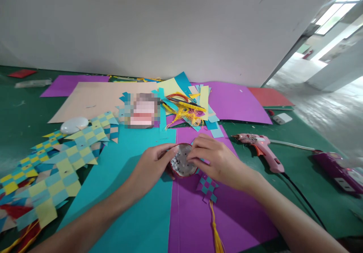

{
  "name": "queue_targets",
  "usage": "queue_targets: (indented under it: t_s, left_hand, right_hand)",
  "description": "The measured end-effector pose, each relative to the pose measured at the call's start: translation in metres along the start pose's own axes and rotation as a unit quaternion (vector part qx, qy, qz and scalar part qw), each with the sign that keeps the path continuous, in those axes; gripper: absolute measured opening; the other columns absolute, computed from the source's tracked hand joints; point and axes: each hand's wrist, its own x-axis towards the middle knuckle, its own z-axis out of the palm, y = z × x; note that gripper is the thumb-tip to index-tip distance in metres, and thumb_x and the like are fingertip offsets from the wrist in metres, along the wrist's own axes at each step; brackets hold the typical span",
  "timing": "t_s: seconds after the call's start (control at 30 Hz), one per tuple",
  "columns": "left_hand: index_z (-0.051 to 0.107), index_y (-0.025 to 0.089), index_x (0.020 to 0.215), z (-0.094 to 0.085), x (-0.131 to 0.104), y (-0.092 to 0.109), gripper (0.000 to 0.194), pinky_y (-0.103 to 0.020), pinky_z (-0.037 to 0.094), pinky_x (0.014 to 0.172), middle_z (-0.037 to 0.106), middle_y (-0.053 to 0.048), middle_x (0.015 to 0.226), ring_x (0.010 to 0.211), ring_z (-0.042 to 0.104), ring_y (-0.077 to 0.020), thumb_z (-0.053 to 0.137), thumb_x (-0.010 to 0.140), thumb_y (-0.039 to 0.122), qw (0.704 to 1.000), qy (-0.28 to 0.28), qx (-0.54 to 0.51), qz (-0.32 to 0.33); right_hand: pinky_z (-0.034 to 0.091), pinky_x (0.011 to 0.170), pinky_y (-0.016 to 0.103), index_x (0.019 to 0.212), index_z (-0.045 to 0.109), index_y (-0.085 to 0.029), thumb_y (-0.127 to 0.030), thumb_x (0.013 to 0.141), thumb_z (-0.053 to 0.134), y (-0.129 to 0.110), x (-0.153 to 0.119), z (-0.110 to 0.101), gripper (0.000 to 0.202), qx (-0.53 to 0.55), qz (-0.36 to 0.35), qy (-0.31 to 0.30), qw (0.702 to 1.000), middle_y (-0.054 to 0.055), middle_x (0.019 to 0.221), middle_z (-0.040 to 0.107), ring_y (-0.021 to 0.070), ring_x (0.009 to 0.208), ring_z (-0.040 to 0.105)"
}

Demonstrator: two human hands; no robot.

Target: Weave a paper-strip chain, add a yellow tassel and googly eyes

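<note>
My left hand (154,158) is wrapped round the side of a small round bowl (183,161) with a red rim and a pale inside. Several tiny dark beads lie scattered in the bowl. The fingers of my right hand (214,158) are bent together over the bowl's right side; whether a bead is between them is hidden. Just below that hand lies a woven paper piece (208,187) in purple and teal checks, with a yellow tassel (216,230) trailing towards me.
Teal card (130,192) and purple card (193,222) lie under my hands. On the right are a pink glue gun (262,149) with a cord and a purple power strip (338,171). Scissors (184,103) rest among paper strips. Checked woven pieces (62,177) pile up at left.
</note>
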Motion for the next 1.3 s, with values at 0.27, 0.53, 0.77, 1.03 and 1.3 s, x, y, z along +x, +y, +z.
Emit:
queue_targets:
  t_s: [0.27, 0.53, 0.77, 1.03, 1.3]
  left_hand:
    - [0.073, 0.023, 0.096, -0.001, -0.001, 0.001, 0.033, -0.026, 0.05, 0.075, 0.074, -0.002, 0.097, 0.094, 0.066, -0.0239, 0.054, 0.083, 0.048, 1.0, 0.009, 0.0, 0.002]
    - [0.07, 0.021, 0.106, 0.0, -0.001, -0.004, 0.039, -0.024, 0.048, 0.057, 0.07, 0.0, 0.075, 0.059, 0.062, -0.0163, 0.052, 0.085, 0.049, 0.999, -0.016, -0.017, -0.025]
    - [0.073, 0.022, 0.098, 0.0, -0.001, -0.003, 0.034, -0.024, 0.049, 0.068, 0.073, 0.0, 0.085, 0.083, 0.066, -0.0207, 0.054, 0.084, 0.047, 1.0, 0.011, -0.001, -0.003]
    - [0.069, 0.019, 0.107, -0.005, 0.003, -0.008, 0.042, -0.024, 0.05, 0.051, 0.072, -0.002, 0.077, 0.056, 0.063, -0.0154, 0.054, 0.083, 0.05, 0.997, 0.024, -0.041, -0.061]
    - [0.068, 0.014, 0.104, -0.006, 0.004, -0.007, 0.042, -0.024, 0.052, 0.049, 0.072, -0.005, 0.077, 0.053, 0.064, -0.0149, 0.056, 0.083, 0.049, 0.994, 0.026, -0.073, -0.074]
  right_hand:
    - [0.042, 0.072, 0.029, 0.083, 0.064, -0.014, -0.012, 0.084, 0.057, -0.002, 0.0, -0.005, 0.007, 0.03, -0.012, -0.01, 0.999, 0.005, 0.083, 0.059, 0.0159, 0.081, 0.05]
    - [0.04, 0.067, 0.029, 0.079, 0.061, -0.013, -0.009, 0.083, 0.052, -0.004, 0.001, 0.005, 0.01, -0.017, -0.014, -0.037, 0.999, 0.006, 0.082, 0.056, 0.0169, 0.079, 0.047]
    - [0.042, 0.07, 0.028, 0.078, 0.058, -0.016, -0.008, 0.08, 0.055, -0.002, 0.0, -0.005, 0.009, 0.047, 0.01, 0.024, 0.999, 0.003, 0.078, 0.055, 0.0145, 0.077, 0.049]
    - [0.041, 0.065, 0.027, 0.076, 0.059, -0.019, -0.013, 0.081, 0.056, 0.029, -0.009, -0.028, 0.008, 0.015, 0.098, 0.134, 0.986, 0.001, 0.074, 0.055, 0.013, 0.071, 0.05]
    - [0.043, 0.075, 0.029, 0.078, 0.059, -0.017, -0.009, 0.078, 0.057, 0.043, -0.015, -0.006, 0.009, -0.004, 0.087, 0.012, 0.996, 0.002, 0.08, 0.059, 0.0144, 0.081, 0.052]
